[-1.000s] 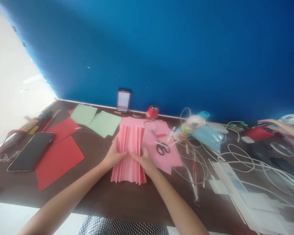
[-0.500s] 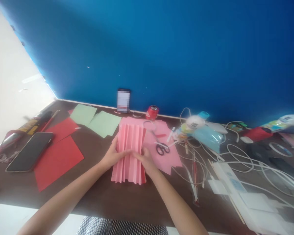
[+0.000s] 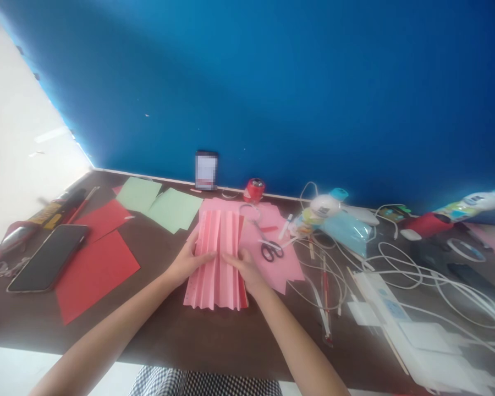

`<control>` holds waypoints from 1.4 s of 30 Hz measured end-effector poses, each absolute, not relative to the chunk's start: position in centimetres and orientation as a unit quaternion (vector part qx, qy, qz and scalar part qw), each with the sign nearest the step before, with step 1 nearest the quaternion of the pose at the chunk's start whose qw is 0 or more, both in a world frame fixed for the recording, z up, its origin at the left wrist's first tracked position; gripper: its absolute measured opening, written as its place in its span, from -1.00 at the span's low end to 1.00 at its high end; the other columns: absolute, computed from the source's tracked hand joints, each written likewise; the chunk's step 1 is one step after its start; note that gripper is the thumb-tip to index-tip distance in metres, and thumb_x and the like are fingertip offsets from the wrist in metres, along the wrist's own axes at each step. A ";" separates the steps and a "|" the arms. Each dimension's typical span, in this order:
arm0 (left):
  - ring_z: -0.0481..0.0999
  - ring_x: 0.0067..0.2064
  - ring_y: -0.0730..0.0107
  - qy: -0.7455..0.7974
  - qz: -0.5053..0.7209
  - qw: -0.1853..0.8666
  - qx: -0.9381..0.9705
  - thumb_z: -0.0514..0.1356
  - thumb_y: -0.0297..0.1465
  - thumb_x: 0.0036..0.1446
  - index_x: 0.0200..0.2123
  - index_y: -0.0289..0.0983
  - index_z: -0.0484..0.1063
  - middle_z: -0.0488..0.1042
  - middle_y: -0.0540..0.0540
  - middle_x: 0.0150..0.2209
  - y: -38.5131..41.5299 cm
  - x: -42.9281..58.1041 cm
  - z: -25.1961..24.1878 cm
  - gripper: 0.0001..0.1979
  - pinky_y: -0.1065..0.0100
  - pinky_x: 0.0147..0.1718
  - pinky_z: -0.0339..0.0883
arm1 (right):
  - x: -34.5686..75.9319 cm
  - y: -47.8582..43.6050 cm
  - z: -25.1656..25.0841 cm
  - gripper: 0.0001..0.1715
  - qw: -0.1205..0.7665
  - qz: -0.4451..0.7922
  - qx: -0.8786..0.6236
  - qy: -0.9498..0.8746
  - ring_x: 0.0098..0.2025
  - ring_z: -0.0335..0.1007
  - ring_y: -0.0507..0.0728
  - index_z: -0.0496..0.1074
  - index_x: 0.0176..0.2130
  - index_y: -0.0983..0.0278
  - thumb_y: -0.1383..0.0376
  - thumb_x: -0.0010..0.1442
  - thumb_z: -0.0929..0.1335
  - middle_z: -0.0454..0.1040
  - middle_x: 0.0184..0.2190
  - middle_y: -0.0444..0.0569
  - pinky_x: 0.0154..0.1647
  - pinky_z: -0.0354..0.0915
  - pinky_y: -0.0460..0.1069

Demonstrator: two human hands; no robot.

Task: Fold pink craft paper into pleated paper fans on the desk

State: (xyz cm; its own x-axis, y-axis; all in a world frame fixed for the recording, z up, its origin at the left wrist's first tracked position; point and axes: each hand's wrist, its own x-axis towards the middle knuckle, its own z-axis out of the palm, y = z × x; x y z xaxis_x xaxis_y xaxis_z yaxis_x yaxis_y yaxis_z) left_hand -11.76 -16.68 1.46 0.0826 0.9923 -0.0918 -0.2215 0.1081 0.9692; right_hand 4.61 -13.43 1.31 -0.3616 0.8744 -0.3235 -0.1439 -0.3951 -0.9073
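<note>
Pinching a pleated pink paper [image 3: 216,258] near the middle of the desk [image 3: 214,335], the left hand [image 3: 185,263] and right hand [image 3: 245,268] are gripping its folds at mid-length. It is looking light, springy and easily creased, so holding both side edges seems safest.

Both forearms are reaching in from 6 o'clock, converging toward centre. L hand [image 3: 186,263] is lying palm down, fingers [image 3: 206,256] pointing to 3 o'clock. R hand [image 3: 244,268] is lying opposite, fingers pointing to 9 o'clock, fingertips nearly meeting, wrists low.
</note>
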 end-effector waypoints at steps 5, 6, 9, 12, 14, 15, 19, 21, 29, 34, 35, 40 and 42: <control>0.36 0.04 0.06 0.436 0.498 0.613 0.430 0.23 -0.32 0.02 0.21 -0.10 -0.02 0.27 -0.21 0.10 -16.6 -11.9 1.4 -0.29 0.02 -0.06 0.34 | 4.6 -13.4 0.9 -0.69 0.364 0.714 -0.436 -0.410 -0.28 0.49 0.21 0.47 -0.32 0.26 0.26 -0.15 0.48 0.55 -0.36 -0.06 -0.24 0.39 0.04; 0.36 0.04 0.06 0.442 0.496 0.609 0.434 0.22 -0.32 0.03 0.21 -0.10 -0.02 0.27 -0.21 0.10 -16.6 -12.0 1.4 -0.29 0.02 -0.06 0.34 | 4.6 -13.5 0.8 -0.70 0.371 0.707 -0.444 -0.408 -0.28 0.48 0.21 0.46 -0.33 0.26 0.27 -0.16 0.48 0.55 -0.36 -0.06 -0.25 0.39 0.03; 0.35 0.05 0.04 0.470 0.493 0.571 0.458 0.23 -0.33 0.01 0.21 -0.12 -0.06 0.25 -0.23 0.10 -16.6 -11.9 1.2 -0.26 0.02 -0.05 0.33 | 4.4 -13.5 0.9 -0.70 0.387 0.687 -0.461 -0.407 -0.28 0.48 0.20 0.44 -0.37 0.26 0.25 -0.18 0.49 0.55 -0.39 -0.06 -0.26 0.37 0.02; 0.33 0.06 0.05 0.497 0.481 0.531 0.489 0.23 -0.36 0.00 0.22 -0.14 -0.09 0.24 -0.23 0.09 -16.7 -11.7 0.8 -0.24 0.03 -0.05 0.34 | 4.1 -13.8 1.3 -0.68 0.390 0.675 -0.465 -0.419 -0.29 0.48 0.21 0.43 -0.38 0.29 0.21 -0.18 0.48 0.54 -0.41 -0.05 -0.25 0.36 0.03; 0.30 0.07 0.06 0.512 0.479 0.505 0.504 0.20 -0.39 0.01 0.22 -0.14 -0.11 0.22 -0.23 0.09 -16.7 -11.6 0.4 -0.25 0.04 -0.05 0.33 | 4.0 -13.9 1.5 -0.66 0.391 0.670 -0.463 -0.428 -0.30 0.48 0.21 0.43 -0.38 0.31 0.19 -0.19 0.48 0.54 -0.42 -0.04 -0.25 0.36 0.04; 0.29 0.08 0.06 0.521 0.481 0.487 0.509 0.19 -0.41 0.00 0.22 -0.15 -0.11 0.21 -0.23 0.09 -16.7 -11.6 0.2 -0.25 0.03 -0.04 0.32 | 3.9 -14.0 1.5 -0.66 0.390 0.669 -0.462 -0.432 -0.31 0.48 0.21 0.43 -0.39 0.31 0.18 -0.19 0.48 0.53 -0.43 -0.04 -0.26 0.35 0.04; 0.23 0.11 0.06 0.545 0.496 0.414 0.534 0.19 -0.47 -0.05 0.21 -0.18 -0.09 0.17 -0.22 0.09 -16.6 -11.4 -0.3 -0.23 0.02 0.04 0.22 | 3.7 -14.0 0.8 -0.67 0.389 0.653 -0.470 -0.449 -0.32 0.48 0.20 0.42 -0.40 0.29 0.17 -0.19 0.47 0.53 -0.44 -0.05 -0.27 0.35 0.05; 0.24 0.11 0.08 0.543 0.494 0.406 0.544 0.18 -0.48 -0.05 0.21 -0.17 -0.11 0.18 -0.21 0.08 -16.6 -11.3 -0.4 -0.23 0.04 0.03 0.23 | 3.6 -14.0 0.4 -0.67 0.387 0.640 -0.476 -0.463 -0.30 0.47 0.20 0.43 -0.39 0.30 0.16 -0.17 0.46 0.54 -0.42 -0.04 -0.25 0.35 0.04; 0.29 0.09 0.06 0.490 0.493 0.533 0.482 0.15 -0.38 0.05 0.23 -0.15 -0.12 0.21 -0.20 0.12 -17.2 -11.3 0.8 -0.28 0.08 -0.02 0.30 | 3.6 -14.0 0.4 -0.66 0.379 0.636 -0.475 -0.475 -0.27 0.47 0.23 0.44 -0.35 0.31 0.19 -0.17 0.45 0.54 -0.40 -0.02 -0.22 0.35 0.06; 0.35 0.05 0.08 0.445 0.510 0.599 0.427 0.19 -0.34 0.05 0.23 -0.11 -0.10 0.25 -0.19 0.11 -17.2 -11.6 1.4 -0.27 0.09 -0.04 0.33 | 3.6 -14.2 1.1 -0.70 0.407 0.652 -0.460 -0.444 -0.22 0.46 0.22 0.44 -0.34 0.29 0.22 -0.13 0.44 0.55 -0.38 -0.03 -0.13 0.32 0.07; 0.36 0.04 0.09 0.439 0.512 0.605 0.423 0.20 -0.34 0.04 0.23 -0.10 -0.09 0.26 -0.19 0.10 -17.1 -11.6 1.4 -0.27 0.09 -0.04 0.33 | 3.6 -14.2 1.2 -0.71 0.412 0.659 -0.455 -0.435 -0.22 0.46 0.22 0.44 -0.34 0.29 0.21 -0.12 0.44 0.54 -0.38 -0.03 -0.12 0.31 0.07; 0.41 -0.02 0.09 0.436 0.501 0.622 0.415 0.23 -0.32 0.03 0.23 -0.10 -0.08 0.32 -0.21 0.06 -17.1 -11.5 1.7 -0.25 0.06 -0.08 0.35 | 3.7 -14.1 1.0 -0.65 0.409 0.687 -0.430 -0.419 -0.19 0.45 0.21 0.42 -0.29 0.30 0.19 -0.11 0.44 0.54 -0.33 -0.01 -0.11 0.31 0.06; 0.42 -0.03 0.09 0.438 0.498 0.623 0.415 0.23 -0.32 0.02 0.24 -0.09 -0.08 0.32 -0.20 0.05 -17.2 -11.5 1.9 -0.24 0.05 -0.07 0.35 | 3.7 -14.0 0.5 -0.63 0.413 0.683 -0.436 -0.416 -0.20 0.45 0.19 0.40 -0.28 0.29 0.21 -0.13 0.46 0.53 -0.30 -0.02 -0.13 0.32 0.04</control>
